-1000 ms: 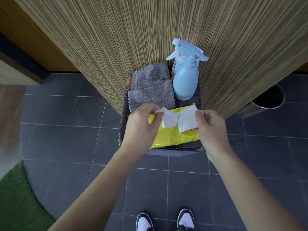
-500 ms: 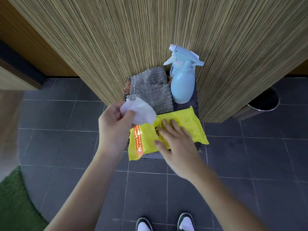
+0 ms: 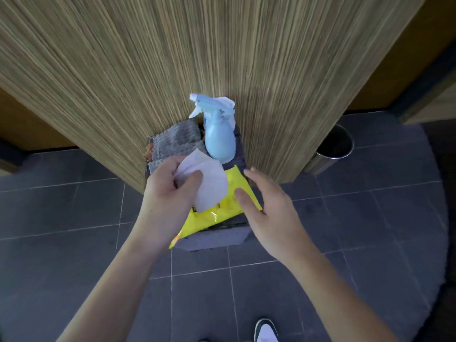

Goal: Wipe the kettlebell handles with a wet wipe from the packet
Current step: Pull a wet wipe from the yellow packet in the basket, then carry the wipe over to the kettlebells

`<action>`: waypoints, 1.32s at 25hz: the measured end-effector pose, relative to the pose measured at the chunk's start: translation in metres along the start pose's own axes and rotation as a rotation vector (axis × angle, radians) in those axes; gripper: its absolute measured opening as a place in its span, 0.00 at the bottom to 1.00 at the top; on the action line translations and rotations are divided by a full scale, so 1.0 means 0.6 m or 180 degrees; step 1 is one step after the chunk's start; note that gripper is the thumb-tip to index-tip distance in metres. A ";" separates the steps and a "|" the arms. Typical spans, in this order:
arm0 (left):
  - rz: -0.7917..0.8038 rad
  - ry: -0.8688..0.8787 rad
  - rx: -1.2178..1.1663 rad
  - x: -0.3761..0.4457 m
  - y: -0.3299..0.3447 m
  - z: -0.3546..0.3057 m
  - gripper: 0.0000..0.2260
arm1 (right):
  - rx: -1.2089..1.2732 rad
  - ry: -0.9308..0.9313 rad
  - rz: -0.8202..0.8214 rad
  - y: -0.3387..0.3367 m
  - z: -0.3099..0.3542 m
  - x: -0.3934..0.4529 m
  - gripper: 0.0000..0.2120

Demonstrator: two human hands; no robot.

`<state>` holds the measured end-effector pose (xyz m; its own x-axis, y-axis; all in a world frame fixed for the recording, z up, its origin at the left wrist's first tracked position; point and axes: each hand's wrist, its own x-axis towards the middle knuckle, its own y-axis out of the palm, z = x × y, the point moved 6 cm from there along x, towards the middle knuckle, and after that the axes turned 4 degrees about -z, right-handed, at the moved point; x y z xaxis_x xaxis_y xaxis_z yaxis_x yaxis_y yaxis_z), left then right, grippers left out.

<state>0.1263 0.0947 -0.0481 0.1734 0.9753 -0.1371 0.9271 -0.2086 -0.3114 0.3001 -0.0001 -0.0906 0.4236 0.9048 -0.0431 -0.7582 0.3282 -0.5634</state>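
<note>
A yellow wet-wipe packet (image 3: 222, 211) lies on the front of a dark grey stool (image 3: 214, 239) against a striped wooden wall. My left hand (image 3: 167, 191) pinches a white wet wipe (image 3: 209, 181), which hangs over the packet's left part. My right hand (image 3: 269, 208) hovers with fingers spread just right of the packet, at its right edge; I cannot tell whether it touches. No kettlebell is in view.
A light blue spray bottle (image 3: 218, 137) and folded grey cloths (image 3: 176, 141) sit at the back of the stool. A round metal bin (image 3: 333, 149) stands on the tiled floor at right. My shoe (image 3: 266, 332) shows at the bottom.
The wipe came free of the packet into my left hand. My right hand pressed flat on the packet, then lifted off to its right. The view shifted leftward.
</note>
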 end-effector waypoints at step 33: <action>0.3510 0.2978 -0.1261 -1.314 0.737 -0.985 0.09 | -0.0404 0.0922 -0.4982 -1.363 0.079 -1.410 0.07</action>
<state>0.5962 -0.7230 0.4782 0.8284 0.0702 0.5557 0.1934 -0.9670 -0.1661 0.5382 -1.0213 0.4458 0.7962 -0.3714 0.4776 0.5326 0.8047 -0.2621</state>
